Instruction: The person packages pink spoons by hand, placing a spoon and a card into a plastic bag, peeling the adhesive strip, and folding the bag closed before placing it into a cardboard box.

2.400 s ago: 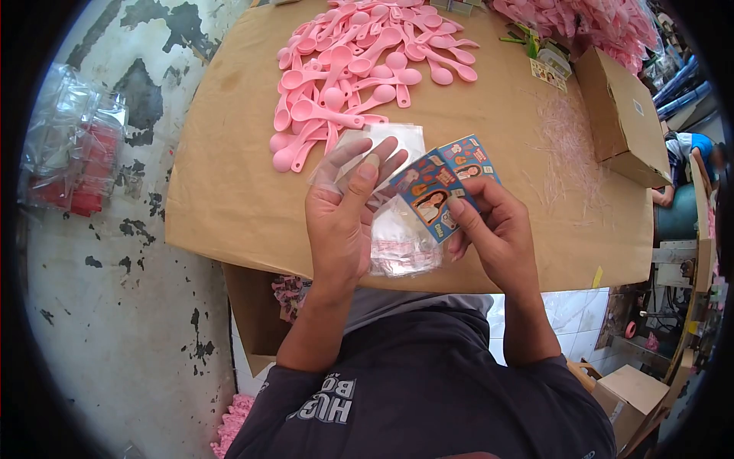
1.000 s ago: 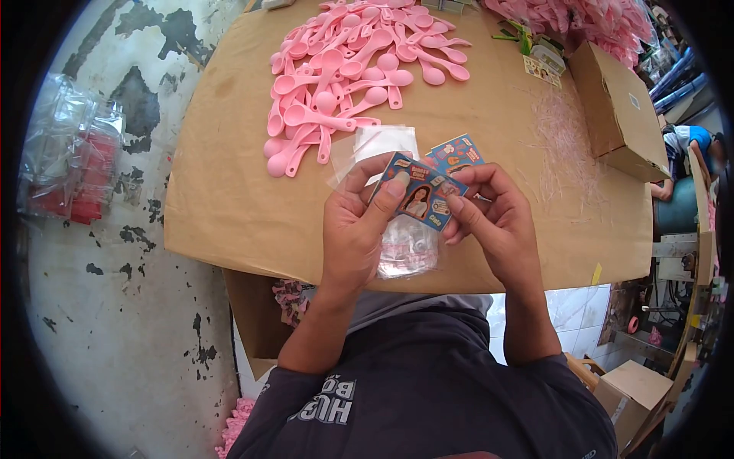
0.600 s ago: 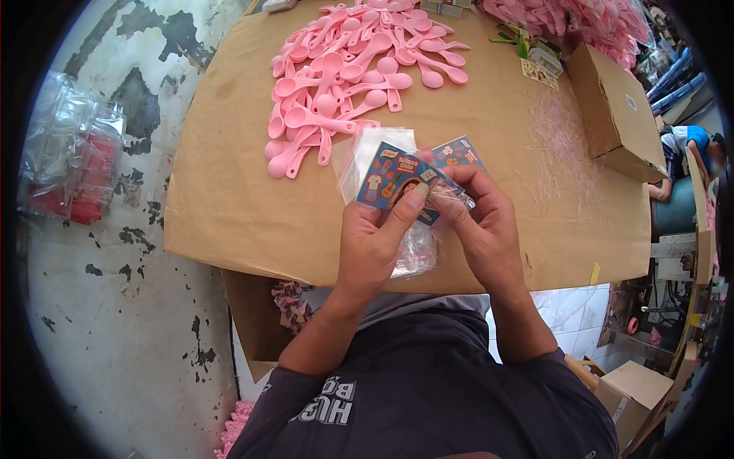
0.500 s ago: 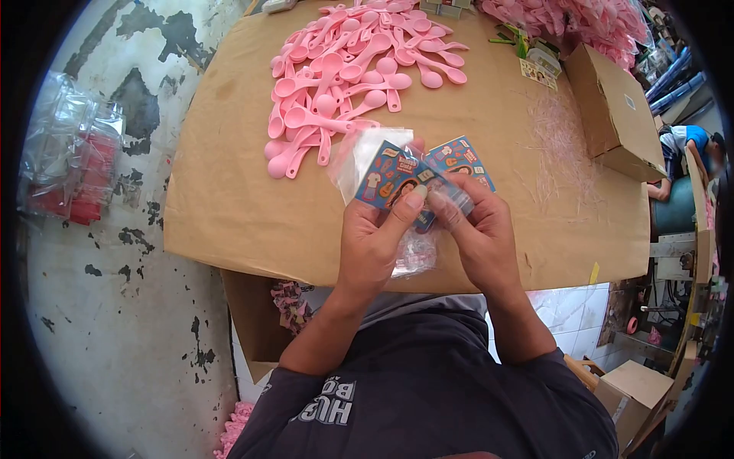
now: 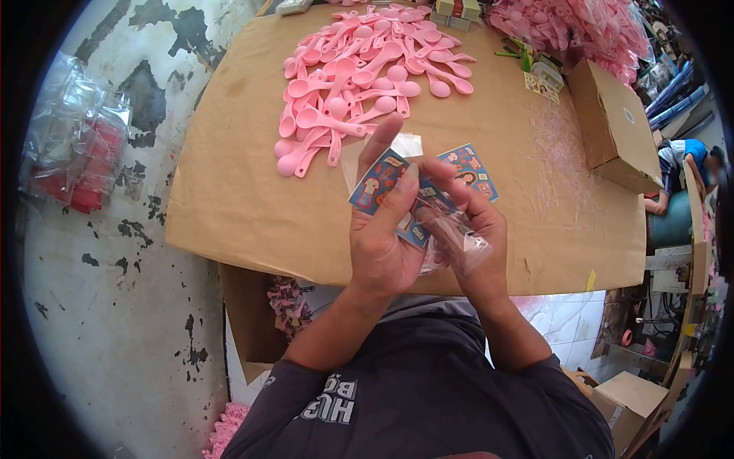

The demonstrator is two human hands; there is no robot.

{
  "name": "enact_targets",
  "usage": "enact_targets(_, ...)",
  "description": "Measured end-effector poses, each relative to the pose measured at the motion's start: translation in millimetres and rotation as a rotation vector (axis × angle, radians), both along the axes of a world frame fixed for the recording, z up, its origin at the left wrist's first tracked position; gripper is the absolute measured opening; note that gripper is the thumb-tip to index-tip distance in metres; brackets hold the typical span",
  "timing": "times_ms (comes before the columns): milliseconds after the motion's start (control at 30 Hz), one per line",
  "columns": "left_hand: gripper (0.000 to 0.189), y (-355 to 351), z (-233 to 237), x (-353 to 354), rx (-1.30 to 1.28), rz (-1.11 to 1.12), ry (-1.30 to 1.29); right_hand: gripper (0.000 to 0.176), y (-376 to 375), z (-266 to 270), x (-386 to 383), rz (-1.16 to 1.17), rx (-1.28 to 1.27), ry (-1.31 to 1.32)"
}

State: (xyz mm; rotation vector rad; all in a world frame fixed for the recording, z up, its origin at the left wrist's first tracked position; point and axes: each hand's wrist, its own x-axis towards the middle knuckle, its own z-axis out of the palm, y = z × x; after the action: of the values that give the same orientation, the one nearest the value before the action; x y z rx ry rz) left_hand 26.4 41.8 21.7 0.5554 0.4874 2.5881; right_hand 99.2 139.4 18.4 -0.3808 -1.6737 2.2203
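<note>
My left hand (image 5: 382, 237) grips a blue printed card (image 5: 371, 187) between thumb and fingers, its index finger stretched up. Clear plastic (image 5: 470, 245) lies over the fingers of my right hand (image 5: 480, 229), which is closed on it close to the card's lower end. A second blue card (image 5: 470, 170) shows just beyond the right fingers. Behind my left hand, a white sheet or bag (image 5: 409, 144) is partly hidden. Pink measuring spoons (image 5: 336, 107) lie heaped beyond both hands.
A brown-paper-covered table (image 5: 245, 191) bears an open cardboard box (image 5: 612, 126) at right and pink bagged items (image 5: 566, 27) at the back. Plastic bags (image 5: 76, 138) are at far left. Another person (image 5: 680, 157) bends at far right.
My left index finger has lifted and straightened. The clear plastic has moved down and right with my right hand, and the card in my left hand is turned more steeply.
</note>
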Motion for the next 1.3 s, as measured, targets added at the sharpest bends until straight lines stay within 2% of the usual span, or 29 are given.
enact_targets(67,0.055,0.2,5.8,5.0,-0.027,0.013,-0.027,0.025,2.4,-5.5,0.3,0.011,0.047,-0.027)
enact_targets(167,0.053,-2.7,7.7,6.1,-0.071,0.030,-0.030,0.028,0.6,-11.1,-1.7,-0.036,0.133,0.085)
enact_targets(233,0.047,-5.0,8.4,4.7,-0.152,0.066,-0.057,0.030,-5.2,-1.4,-0.8,-0.256,0.413,0.149)
enact_targets(267,0.047,-7.5,6.8,2.6,-0.145,0.069,-0.057,0.030,-2.7,1.0,2.0,-0.253,0.420,0.151)
enact_targets(333,0.043,-14.8,-1.0,-3.9,-0.241,0.144,-0.031,0.031,11.0,6.2,11.1,-0.155,0.916,0.263)
enact_targets(367,0.037,-17.1,-4.1,-6.6,-0.266,0.189,-0.050,0.027,17.3,13.8,12.9,-0.017,1.045,0.328)
enact_targets(400,0.037,-23.1,-8.0,-10.7,-0.257,0.189,-0.051,0.027,19.3,20.7,13.3,-0.015,1.054,0.328)
enact_targets(467,0.042,-40.7,-14.7,-21.3,-0.206,0.172,-0.150,0.022,22.3,33.3,12.8,0.216,1.098,0.373)
enact_targets(500,0.038,-47.0,-14.9,-26.7,-0.192,0.197,-0.218,0.019,30.4,39.5,8.5,0.239,1.165,0.374)
enact_targets(533,0.038,-52.9,-14.9,-31.1,-0.183,0.195,-0.216,0.018,41.7,40.3,-0.4,0.207,1.214,0.376)
enact_targets(600,0.033,-64.2,-14.5,-37.9,-0.160,0.331,-0.288,0.011,64.0,54.7,-26.9,0.103,1.175,0.241)
enact_targets(667,0.036,-70.0,-15.0,-34.6,-0.140,0.331,-0.259,0.015,87.4,67.4,-72.8,0.085,1.191,0.109)
enact_targets(767,0.043,-67.8,-10.7,-19.3,-0.210,0.332,-0.183,0.022,135.8,27.9,-158.1,0.042,1.437,0.160)
enact_targets(833,0.044,-66.7,-8.1,-9.5,-0.225,0.336,-0.164,0.023,149.0,9.7,-197.3,0.068,1.565,0.086)
enact_targets(867,0.044,-67.4,-7.6,-5.0,-0.244,0.332,-0.160,0.023,151.7,0.9,-212.7,0.069,1.556,0.101)
enact_targets(933,0.045,-71.1,-10.5,-0.6,-0.284,0.365,-0.129,0.027,148.9,-8.5,-231.5,0.058,1.661,-0.042)
enact_targets(1067,0.045,-73.0,-16.8,2.7,-0.397,0.443,-0.108,0.028,154.8,-20.7,-247.4,0.050,1.706,-0.012)
enact_targets(1167,0.046,-70.1,-23.5,3.0,-0.430,0.472,-0.108,0.029,169.9,-28.4,-255.7,0.117,1.579,0.125)
enact_targets(1233,0.046,-65.4,-25.8,4.1,-0.438,0.479,-0.111,0.030,178.2,-20.6,-253.8,0.327,1.405,0.170)
enact_targets(1300,0.046,-59.6,-26.1,4.3,-0.450,0.502,-0.146,0.029,187.5,-18.6,-251.7,0.373,1.371,0.200)
